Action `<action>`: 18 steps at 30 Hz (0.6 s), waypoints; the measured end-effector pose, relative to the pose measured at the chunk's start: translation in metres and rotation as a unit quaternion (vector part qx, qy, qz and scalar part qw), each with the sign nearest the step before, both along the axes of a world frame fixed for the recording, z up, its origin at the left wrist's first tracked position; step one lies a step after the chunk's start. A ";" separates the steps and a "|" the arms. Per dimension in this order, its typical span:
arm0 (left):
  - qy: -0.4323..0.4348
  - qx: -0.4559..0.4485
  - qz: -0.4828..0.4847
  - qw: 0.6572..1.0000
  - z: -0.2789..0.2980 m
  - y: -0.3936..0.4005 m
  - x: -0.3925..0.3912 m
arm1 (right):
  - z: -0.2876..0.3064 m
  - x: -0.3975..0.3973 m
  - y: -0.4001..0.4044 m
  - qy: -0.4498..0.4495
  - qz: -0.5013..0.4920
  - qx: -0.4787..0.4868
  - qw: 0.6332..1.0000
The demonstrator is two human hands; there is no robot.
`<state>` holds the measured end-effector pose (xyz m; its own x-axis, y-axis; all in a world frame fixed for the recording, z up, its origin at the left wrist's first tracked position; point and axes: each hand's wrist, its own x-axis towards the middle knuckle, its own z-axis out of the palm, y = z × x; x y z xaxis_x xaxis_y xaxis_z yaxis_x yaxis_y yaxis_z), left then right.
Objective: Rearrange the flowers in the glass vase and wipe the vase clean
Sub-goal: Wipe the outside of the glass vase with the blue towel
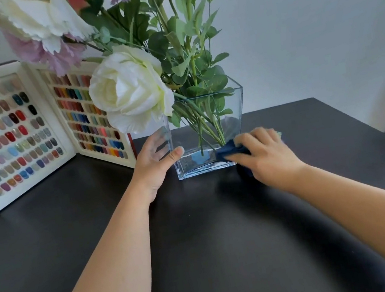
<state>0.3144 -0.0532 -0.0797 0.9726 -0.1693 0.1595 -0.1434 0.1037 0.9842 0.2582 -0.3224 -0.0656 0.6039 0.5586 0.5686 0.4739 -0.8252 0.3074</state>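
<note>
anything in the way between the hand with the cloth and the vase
Nothing visible. The right hand already presses the dark blue cloth against the lower right corner of the glass vase, and the left hand steadies the vase's left side. The white flower droops over the upper left rim, away from the cloth.

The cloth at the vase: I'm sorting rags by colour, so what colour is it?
Dark navy blue; the cloth shows best in the head view, held by the right hand.
</note>
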 end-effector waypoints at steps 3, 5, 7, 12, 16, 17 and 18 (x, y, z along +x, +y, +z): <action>0.006 0.003 0.001 1.000 0.003 0.001 -0.003 | 0.032 0.004 0.006 -0.080 -0.010 0.125 0.989; 0.010 0.006 0.000 1.000 0.006 0.000 -0.004 | 0.051 0.009 0.013 -0.129 -0.010 0.179 0.975; 0.010 0.008 0.000 1.000 0.008 -0.001 -0.005 | 0.060 0.012 0.024 -0.151 -0.005 0.175 0.973; 0.009 0.000 -0.003 1.000 0.007 0.000 -0.005 | 0.033 0.007 0.050 -0.131 0.013 0.109 0.985; 0.012 -0.001 -0.003 1.000 0.004 0.000 -0.003 | 0.000 -0.003 0.057 -0.040 0.015 0.001 0.999; 0.013 0.001 -0.002 1.000 0.004 0.000 -0.003 | -0.006 -0.007 0.055 -0.023 0.009 -0.047 0.999; 0.015 0.001 -0.001 1.000 0.003 0.001 -0.002 | -0.010 -0.010 0.050 -0.011 0.004 -0.087 0.996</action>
